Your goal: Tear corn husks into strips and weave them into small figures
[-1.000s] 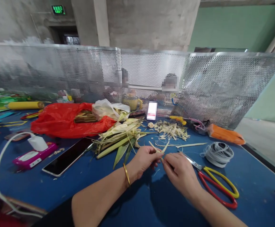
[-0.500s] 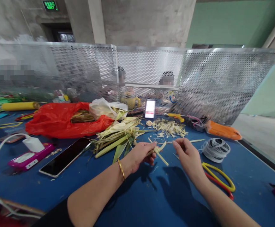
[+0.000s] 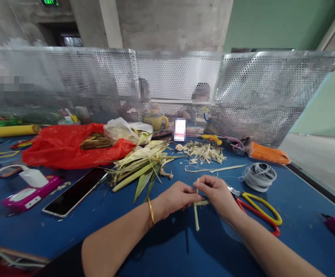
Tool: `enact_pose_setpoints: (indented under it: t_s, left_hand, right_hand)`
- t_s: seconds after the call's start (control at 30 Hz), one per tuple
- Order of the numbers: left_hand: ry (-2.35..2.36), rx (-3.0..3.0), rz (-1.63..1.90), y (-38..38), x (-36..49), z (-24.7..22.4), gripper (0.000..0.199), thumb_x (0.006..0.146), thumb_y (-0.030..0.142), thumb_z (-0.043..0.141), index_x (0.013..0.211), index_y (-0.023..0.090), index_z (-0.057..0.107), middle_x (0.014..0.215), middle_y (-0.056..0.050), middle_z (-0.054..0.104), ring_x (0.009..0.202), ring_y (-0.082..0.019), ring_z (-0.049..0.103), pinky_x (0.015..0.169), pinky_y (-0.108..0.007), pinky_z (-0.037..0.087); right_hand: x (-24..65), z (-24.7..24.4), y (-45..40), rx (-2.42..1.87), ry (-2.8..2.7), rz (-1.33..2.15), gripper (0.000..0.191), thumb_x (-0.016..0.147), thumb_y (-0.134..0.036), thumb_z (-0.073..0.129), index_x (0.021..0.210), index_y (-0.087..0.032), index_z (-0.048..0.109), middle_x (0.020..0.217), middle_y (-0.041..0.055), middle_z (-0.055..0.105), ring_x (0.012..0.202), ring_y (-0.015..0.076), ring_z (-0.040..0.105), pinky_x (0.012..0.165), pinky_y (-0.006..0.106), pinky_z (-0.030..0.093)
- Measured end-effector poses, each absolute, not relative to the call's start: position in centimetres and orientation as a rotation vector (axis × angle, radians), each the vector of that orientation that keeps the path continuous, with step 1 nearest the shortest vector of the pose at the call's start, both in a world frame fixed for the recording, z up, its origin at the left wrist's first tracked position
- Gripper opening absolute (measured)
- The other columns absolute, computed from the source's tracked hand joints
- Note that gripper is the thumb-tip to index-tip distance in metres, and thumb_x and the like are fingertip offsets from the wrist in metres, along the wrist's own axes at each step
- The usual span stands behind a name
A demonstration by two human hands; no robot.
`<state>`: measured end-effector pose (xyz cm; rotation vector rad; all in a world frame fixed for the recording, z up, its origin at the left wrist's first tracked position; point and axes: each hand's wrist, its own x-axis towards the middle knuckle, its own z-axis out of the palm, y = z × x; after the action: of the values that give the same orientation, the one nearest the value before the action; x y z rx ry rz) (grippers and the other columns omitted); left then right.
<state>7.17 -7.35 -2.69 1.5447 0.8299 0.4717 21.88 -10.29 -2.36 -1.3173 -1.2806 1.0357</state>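
Observation:
A small cross of pale plant strips (image 3: 196,217), apparently dried husk, is held over the blue table. My left hand (image 3: 179,198), with a gold bangle at the wrist, pinches the crossing point from the left. Thumb and forefinger of my right hand (image 3: 217,192) close on the upper end of the same piece. One strip hangs straight down below the fingers and a short one points right. Part of the crossing is hidden behind the fingertips. Scissors (image 3: 261,211) with red and yellow handles lie just right of my right hand.
A heap of husks (image 3: 144,165) and a red plastic bag (image 3: 60,148) are on the left, with a black phone (image 3: 75,194) nearer. Behind lie husk scraps (image 3: 204,152); a thread ball (image 3: 259,177) sits right. A perforated metal screen (image 3: 179,73) stands at the back.
My right hand has come left and down to meet the left hand and now grips the strips. The strip cross has turned more upright. The view has shifted slightly.

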Motion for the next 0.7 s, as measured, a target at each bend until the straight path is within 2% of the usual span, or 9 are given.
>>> enact_pose_setpoints:
  t_s: [0.13, 0.23, 0.33, 0.4, 0.5, 0.57, 0.7]
  left_hand:
    - [0.751, 1.567, 0.415, -7.4, 7.1, -2.9, 0.041, 0.068, 0.051, 0.065, 0.048, 0.017, 0.051, 0.044, 0.006, 0.034, 0.044, -0.008, 0.028, 0.047, -0.025, 0.02]
    - [0.784, 1.521, 0.47, -7.3, 7.0, -2.5, 0.04, 0.066, 0.051, 0.067, 0.049, 0.016, 0.054, 0.045, 0.005, 0.036, 0.046, -0.008, 0.029, 0.047, -0.025, 0.02]
    - [0.846, 1.394, 0.594, -6.9, 6.9, -2.1, 0.042, 0.067, 0.055, 0.065, 0.06, 0.014, 0.064, 0.048, 0.004, 0.042, 0.048, -0.008, 0.033, 0.048, -0.024, 0.023]
    - [0.847, 1.305, 0.636, -6.5, 6.8, -1.9, 0.048, 0.07, 0.06, 0.061, 0.067, 0.013, 0.067, 0.051, 0.004, 0.044, 0.048, -0.008, 0.033, 0.049, -0.023, 0.024]
    - [0.846, 1.255, 0.648, -6.2, 6.7, -1.8, 0.049, 0.069, 0.062, 0.061, 0.066, 0.013, 0.065, 0.051, 0.005, 0.043, 0.047, -0.007, 0.033, 0.048, -0.022, 0.024]
    - [0.867, 1.3, 0.631, -6.3, 6.8, -1.9, 0.043, 0.065, 0.057, 0.067, 0.062, 0.014, 0.062, 0.049, 0.005, 0.043, 0.046, -0.007, 0.033, 0.047, -0.022, 0.023]
    - [0.86, 1.346, 0.538, -6.7, 7.1, -2.2, 0.031, 0.064, 0.044, 0.071, 0.062, 0.014, 0.065, 0.046, 0.004, 0.047, 0.044, -0.007, 0.037, 0.046, -0.021, 0.026]
  right_hand:
    - [21.7, -2.9, -10.4, -1.366, -1.283, 0.938, 0.027, 0.069, -0.04, 0.065, 0.058, -0.019, 0.054, 0.054, -0.0034, 0.05, 0.047, 0.0101, 0.043, 0.043, 0.022, 0.035]
    - [22.1, -2.7, -10.1, -1.367, -1.287, 0.904, 0.028, 0.071, -0.043, 0.064, 0.06, -0.018, 0.058, 0.059, -0.0009, 0.055, 0.054, 0.0126, 0.049, 0.047, 0.023, 0.038]
    - [23.1, -2.2, -9.6, -1.382, -1.183, 0.871, 0.034, 0.072, -0.051, 0.063, 0.078, -0.018, 0.066, 0.074, 0.0029, 0.063, 0.07, 0.0169, 0.057, 0.055, 0.025, 0.043]
    - [23.6, -2.1, -9.3, -1.417, -1.036, 0.906, 0.041, 0.069, -0.055, 0.065, 0.086, -0.017, 0.067, 0.075, 0.0031, 0.063, 0.068, 0.0159, 0.058, 0.056, 0.025, 0.043]
    - [23.6, -2.3, -9.3, -1.381, -0.912, 1.191, 0.04, 0.065, -0.054, 0.071, 0.074, -0.016, 0.063, 0.06, -0.002, 0.055, 0.05, 0.0092, 0.048, 0.048, 0.022, 0.038]
    - [23.2, -2.5, -9.5, -1.302, -0.93, 1.346, 0.038, 0.062, -0.05, 0.075, 0.067, -0.016, 0.06, 0.055, -0.004, 0.052, 0.046, 0.0069, 0.044, 0.046, 0.02, 0.036]
    - [22.7, -2.9, -9.7, -1.273, -1.035, 1.237, 0.038, 0.062, -0.049, 0.075, 0.061, -0.016, 0.058, 0.05, -0.0031, 0.053, 0.046, 0.0088, 0.047, 0.049, 0.022, 0.039]
